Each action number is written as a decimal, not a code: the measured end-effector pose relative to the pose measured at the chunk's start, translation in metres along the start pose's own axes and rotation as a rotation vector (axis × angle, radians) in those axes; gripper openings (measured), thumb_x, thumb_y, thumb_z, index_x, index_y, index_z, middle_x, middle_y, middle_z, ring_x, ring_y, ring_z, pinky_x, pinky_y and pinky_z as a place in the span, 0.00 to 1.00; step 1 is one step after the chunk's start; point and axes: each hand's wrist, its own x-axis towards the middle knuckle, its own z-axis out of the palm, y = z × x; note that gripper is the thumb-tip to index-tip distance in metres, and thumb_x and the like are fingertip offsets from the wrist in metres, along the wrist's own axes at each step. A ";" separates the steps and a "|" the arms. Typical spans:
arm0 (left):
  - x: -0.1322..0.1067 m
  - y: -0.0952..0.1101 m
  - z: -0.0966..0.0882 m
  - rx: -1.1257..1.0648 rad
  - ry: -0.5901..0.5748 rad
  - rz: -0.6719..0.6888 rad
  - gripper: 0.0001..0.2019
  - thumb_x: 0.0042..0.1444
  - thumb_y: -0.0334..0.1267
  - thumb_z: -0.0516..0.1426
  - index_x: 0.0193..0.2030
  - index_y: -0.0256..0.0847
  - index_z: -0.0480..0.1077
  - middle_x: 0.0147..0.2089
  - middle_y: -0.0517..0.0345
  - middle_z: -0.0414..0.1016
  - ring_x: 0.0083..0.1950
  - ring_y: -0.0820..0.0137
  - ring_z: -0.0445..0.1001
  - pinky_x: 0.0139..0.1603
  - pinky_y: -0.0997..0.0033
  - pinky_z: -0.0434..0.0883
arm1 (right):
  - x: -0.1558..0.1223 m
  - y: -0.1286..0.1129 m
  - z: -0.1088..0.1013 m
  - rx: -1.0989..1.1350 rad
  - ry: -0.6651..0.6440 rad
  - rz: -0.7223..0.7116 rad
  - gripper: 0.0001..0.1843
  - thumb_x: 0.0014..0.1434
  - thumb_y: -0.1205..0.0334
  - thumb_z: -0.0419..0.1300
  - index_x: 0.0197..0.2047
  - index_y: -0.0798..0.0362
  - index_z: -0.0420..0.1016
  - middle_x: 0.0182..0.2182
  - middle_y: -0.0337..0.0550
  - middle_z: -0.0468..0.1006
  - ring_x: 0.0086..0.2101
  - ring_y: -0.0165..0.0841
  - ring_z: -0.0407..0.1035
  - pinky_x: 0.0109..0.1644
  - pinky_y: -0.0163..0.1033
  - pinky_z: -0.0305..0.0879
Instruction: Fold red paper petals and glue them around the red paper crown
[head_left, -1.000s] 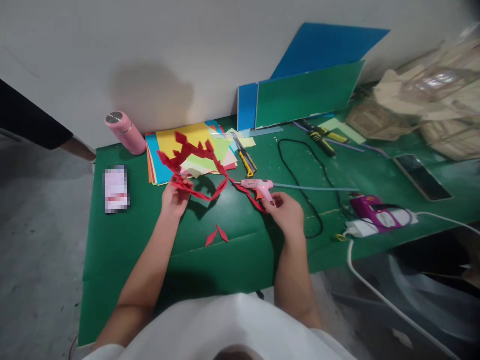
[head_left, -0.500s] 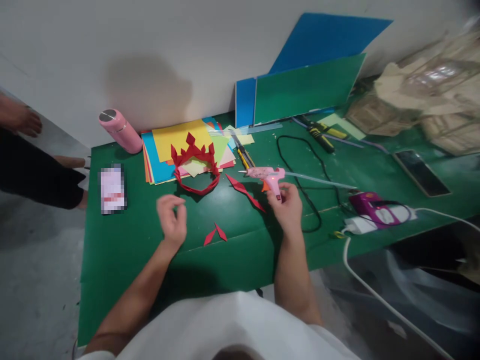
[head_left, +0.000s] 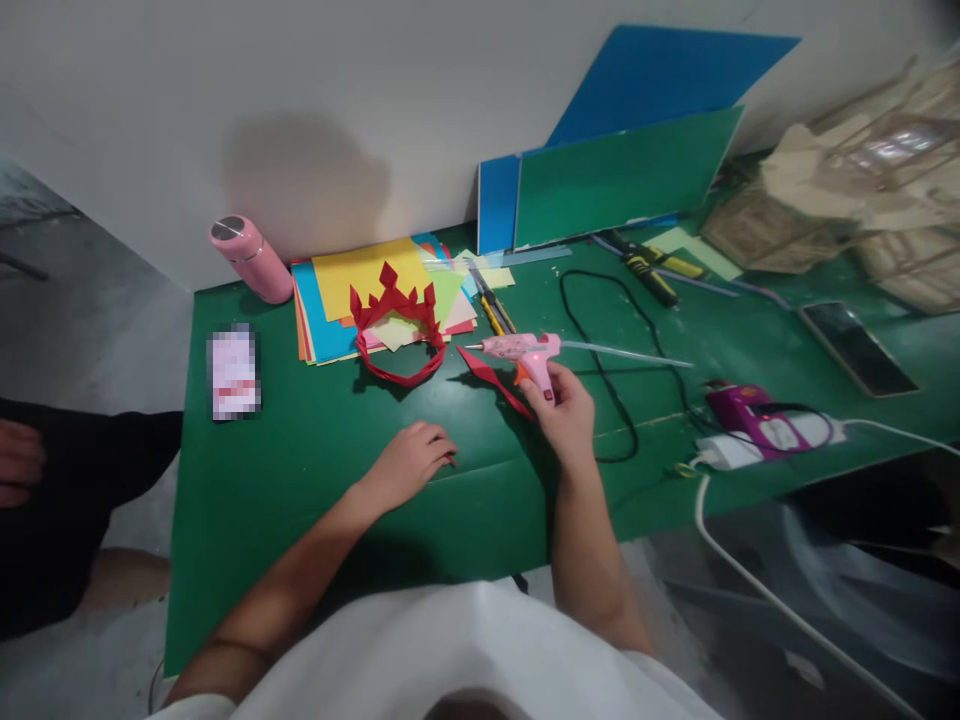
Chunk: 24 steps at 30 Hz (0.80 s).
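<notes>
My right hand (head_left: 564, 412) grips the handle of a pink hot glue gun (head_left: 519, 352), nozzle pointing left, a glue stick trailing to the right. Just under the nozzle lies a red paper strip (head_left: 489, 378) on the green table (head_left: 300, 450). My left hand (head_left: 409, 463) rests on the table with its fingers curled over the small red paper pieces (head_left: 450, 459), which are almost wholly hidden beneath them. A red paper crown (head_left: 395, 322) stands alone at the edge of a stack of coloured paper sheets (head_left: 352, 290).
A pink bottle (head_left: 250, 259) stands at the back left beside a blurred card (head_left: 233, 372). Blue and green boards (head_left: 615, 170) lean on the wall. Utility knives, a black cord (head_left: 607, 350), a power strip (head_left: 757, 435) and a phone (head_left: 859, 348) lie to the right. Another person stands at the left edge (head_left: 45, 490).
My left hand let go of the red crown, which now stands on the table, and dropped onto the small red pieces. My right hand lifted the glue gun by its handle.
</notes>
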 end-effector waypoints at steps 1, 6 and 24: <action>0.002 -0.002 0.000 -0.048 0.055 -0.017 0.12 0.65 0.37 0.51 0.41 0.41 0.76 0.40 0.52 0.75 0.42 0.66 0.71 0.45 0.64 0.70 | 0.000 -0.001 0.000 0.009 -0.009 0.007 0.26 0.46 0.46 0.65 0.44 0.55 0.73 0.36 0.46 0.81 0.33 0.37 0.73 0.38 0.43 0.69; 0.008 -0.007 -0.002 -0.471 0.468 -0.218 0.08 0.61 0.41 0.56 0.36 0.43 0.76 0.38 0.54 0.75 0.39 0.69 0.74 0.41 0.68 0.72 | -0.004 -0.007 0.002 0.010 -0.069 0.036 0.24 0.48 0.46 0.64 0.43 0.52 0.71 0.37 0.45 0.80 0.35 0.37 0.73 0.41 0.45 0.71; 0.020 0.007 -0.010 -0.767 0.922 -0.342 0.08 0.52 0.38 0.64 0.37 0.41 0.74 0.38 0.56 0.77 0.40 0.70 0.76 0.44 0.68 0.74 | -0.014 -0.021 0.011 -0.166 -0.182 -0.051 0.31 0.37 0.37 0.67 0.35 0.50 0.63 0.24 0.32 0.67 0.24 0.29 0.58 0.27 0.35 0.59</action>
